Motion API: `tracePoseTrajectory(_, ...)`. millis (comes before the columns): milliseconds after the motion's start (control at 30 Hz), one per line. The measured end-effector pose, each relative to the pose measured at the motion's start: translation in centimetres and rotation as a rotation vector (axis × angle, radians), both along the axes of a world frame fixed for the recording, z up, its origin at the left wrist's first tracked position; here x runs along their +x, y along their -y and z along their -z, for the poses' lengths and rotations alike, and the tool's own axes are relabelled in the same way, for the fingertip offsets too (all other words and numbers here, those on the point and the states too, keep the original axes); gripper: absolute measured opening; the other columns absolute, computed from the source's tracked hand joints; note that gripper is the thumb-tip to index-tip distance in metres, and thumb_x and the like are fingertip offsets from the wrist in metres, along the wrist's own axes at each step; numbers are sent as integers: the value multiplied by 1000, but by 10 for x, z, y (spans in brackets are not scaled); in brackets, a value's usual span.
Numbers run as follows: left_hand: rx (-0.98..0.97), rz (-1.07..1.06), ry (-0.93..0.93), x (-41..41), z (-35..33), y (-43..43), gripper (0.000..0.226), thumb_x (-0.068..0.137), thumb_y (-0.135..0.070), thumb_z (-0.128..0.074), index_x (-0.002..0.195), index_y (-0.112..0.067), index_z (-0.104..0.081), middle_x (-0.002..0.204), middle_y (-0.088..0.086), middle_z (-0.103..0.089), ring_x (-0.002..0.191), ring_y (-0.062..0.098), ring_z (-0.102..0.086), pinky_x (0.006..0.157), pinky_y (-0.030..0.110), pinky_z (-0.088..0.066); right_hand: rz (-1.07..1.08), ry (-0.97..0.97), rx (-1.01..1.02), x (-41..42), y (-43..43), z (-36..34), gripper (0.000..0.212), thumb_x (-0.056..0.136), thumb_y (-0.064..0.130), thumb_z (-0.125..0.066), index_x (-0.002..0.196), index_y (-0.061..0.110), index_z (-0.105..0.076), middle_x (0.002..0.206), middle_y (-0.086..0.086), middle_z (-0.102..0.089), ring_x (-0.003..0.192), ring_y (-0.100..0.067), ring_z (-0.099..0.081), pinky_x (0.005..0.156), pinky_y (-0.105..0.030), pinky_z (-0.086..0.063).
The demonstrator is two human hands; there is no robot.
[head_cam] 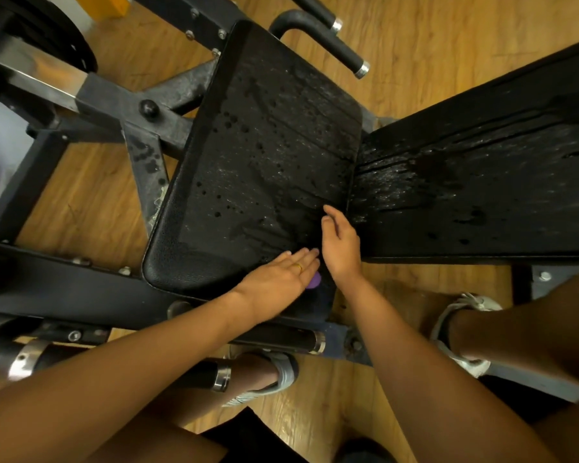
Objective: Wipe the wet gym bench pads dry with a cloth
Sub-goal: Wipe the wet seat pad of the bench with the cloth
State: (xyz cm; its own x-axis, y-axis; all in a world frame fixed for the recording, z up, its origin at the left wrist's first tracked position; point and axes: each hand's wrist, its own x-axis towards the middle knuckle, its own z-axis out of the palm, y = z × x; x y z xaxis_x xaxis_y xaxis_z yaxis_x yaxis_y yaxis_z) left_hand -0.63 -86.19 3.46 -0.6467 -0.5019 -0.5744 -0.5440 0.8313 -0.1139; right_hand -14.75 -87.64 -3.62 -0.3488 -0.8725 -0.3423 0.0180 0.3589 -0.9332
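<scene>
The left hand [278, 279] lies flat, fingers straight and together, on the near right corner of the seat pad [264, 155]. A purple scrap [314, 281] peeks out from under its fingertips; I cannot tell whether it is the cloth. The right hand [340, 243] sits just beside it, fingers loosely extended and holding nothing, at the gap before the back pad [482, 182]. Both black pads are beaded with water. The metal frame [114, 105] stands on a wooden floor [91, 202].
</scene>
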Motion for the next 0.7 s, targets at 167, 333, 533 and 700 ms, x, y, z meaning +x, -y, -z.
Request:
tracePoseTrajectory(167, -109, -215, -86, -2, 1, 2, 66, 109, -24, -32, 159, -5, 7, 166, 14, 16, 155, 26, 11, 123, 38, 6, 52, -7, 62, 17, -35, 7, 39, 108, 25, -41, 145, 20, -54, 149, 1, -52, 141, -15, -43, 119, -35, -32)
tracePoseTrajectory(333, -182, -216, -17, 11, -4, 3, 76, 107, -50, -24, 159, -3, 5, 167, 18, 13, 155, 29, 12, 124, 44, 7, -70, -54, 53, 42, -59, 16, 44, 110, 29, -37, 153, 20, -43, 165, 7, -26, 153, -6, -14, 124, -26, -11)
tracePoseTrajectory(533, -214, -156, -104, 55, -37, 21, 84, 97, -61, -9, 160, -6, -13, 168, 11, -3, 156, 22, 3, 122, 39, 11, -209, -156, 56, 49, -62, 16, 80, 99, 61, -41, 161, 18, -17, 170, 5, -5, 154, -7, 4, 128, -38, 1)
tracePoseTrajectory(700, -453, -344, -159, 98, -73, 48, 78, 99, -51, -19, 158, -1, -19, 167, 16, -12, 155, 28, -7, 123, 49, -6, -58, -378, 159, 54, -72, 1, 82, 92, 63, -57, 155, 15, -36, 162, -7, -28, 147, -24, -28, 118, -40, -31)
